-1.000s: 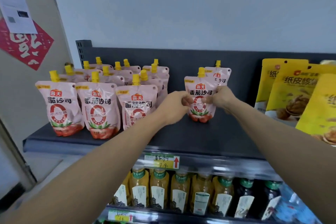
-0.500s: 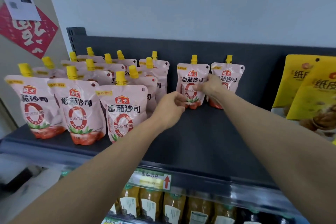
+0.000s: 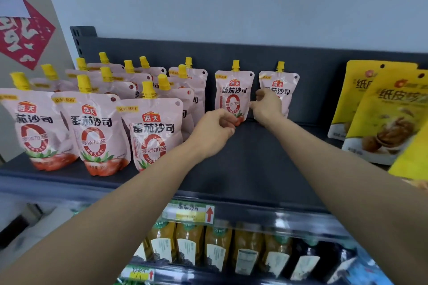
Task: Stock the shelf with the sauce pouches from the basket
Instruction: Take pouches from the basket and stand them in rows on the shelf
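**Top shelf (image 3: 254, 169) of a store fixture, seen from the stocker's head.**

**Left:** the stocked pouches (image 3: 92, 132) stand upright in rows running from the near edge to the back panel (image 3: 162, 53). Their yellow spouts point up and their printed faces turn toward the aisle, which is the side a shopper reads.

**Centre:** the left hand (image 3: 214, 133), fingers curled, pinches the lower left corner of the centre pouch (image 3: 232, 95). This pouch stands upright at the far side of the shelf, against or just in front of the back panel. A low grip probably lets the base be spread flat so the soft pack stands unaided.

**Right of centre:** the right hand (image 3: 266, 106), also curled, appears to pinch the same pouch's right edge. It overlaps the far-right pouch (image 3: 286, 85) just beside it, so this angle does not settle which of the two its fingertips touch. A hold on both sides likely keeps the pack square while it is seated.

Both far pouches sit at the back of their columns — a back-to-front fill, judged to let further pouches go in front.

**Far right:** yellow snack bags (image 3: 382, 122) lean on the same shelf, well apart from the hands.

**Below the near lip:** a price tag (image 3: 187, 214) with a red arrow, above a row of bottles (image 3: 208, 250).

The basket is not in view.
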Demonstrator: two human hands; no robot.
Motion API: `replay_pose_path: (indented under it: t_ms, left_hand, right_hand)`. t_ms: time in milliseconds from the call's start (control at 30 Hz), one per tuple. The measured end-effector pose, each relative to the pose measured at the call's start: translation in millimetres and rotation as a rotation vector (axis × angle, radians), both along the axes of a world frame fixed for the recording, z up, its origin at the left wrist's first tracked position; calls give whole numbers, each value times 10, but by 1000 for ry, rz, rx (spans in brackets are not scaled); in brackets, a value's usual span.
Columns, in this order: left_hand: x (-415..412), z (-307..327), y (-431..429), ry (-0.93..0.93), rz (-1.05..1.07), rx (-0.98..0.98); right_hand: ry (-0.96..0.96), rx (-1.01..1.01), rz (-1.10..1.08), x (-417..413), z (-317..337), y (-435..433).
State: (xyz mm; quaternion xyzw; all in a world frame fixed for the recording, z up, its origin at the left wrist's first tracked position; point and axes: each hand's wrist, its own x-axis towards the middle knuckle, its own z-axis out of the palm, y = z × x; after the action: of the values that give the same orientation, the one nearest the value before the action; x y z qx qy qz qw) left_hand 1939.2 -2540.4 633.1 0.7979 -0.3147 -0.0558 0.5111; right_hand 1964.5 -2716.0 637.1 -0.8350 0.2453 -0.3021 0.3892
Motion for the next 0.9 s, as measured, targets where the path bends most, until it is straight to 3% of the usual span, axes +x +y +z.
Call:
replay_pose_path:
  t_ms: [267, 367, 500, 667, 900]
  left_hand:
    - [-417, 53, 240, -42, -221, 50]
    - [-615, -58, 412, -39, -365, 115]
    - [-873, -346, 697, -58, -548, 251]
    - [-1063, -1111, 909, 57, -633, 536]
    - [-1263, -2520, 1016, 279, -495, 820]
  right_hand:
    - [-12, -107, 221, -1207, 51, 476]
    - [152, -120, 391, -1769, -115, 741]
    - [423, -155, 423, -2299, -531, 925]
    - [757, -286, 517, -2543, -1370, 1055]
    - [1013, -246, 657, -2649, -2615, 1120]
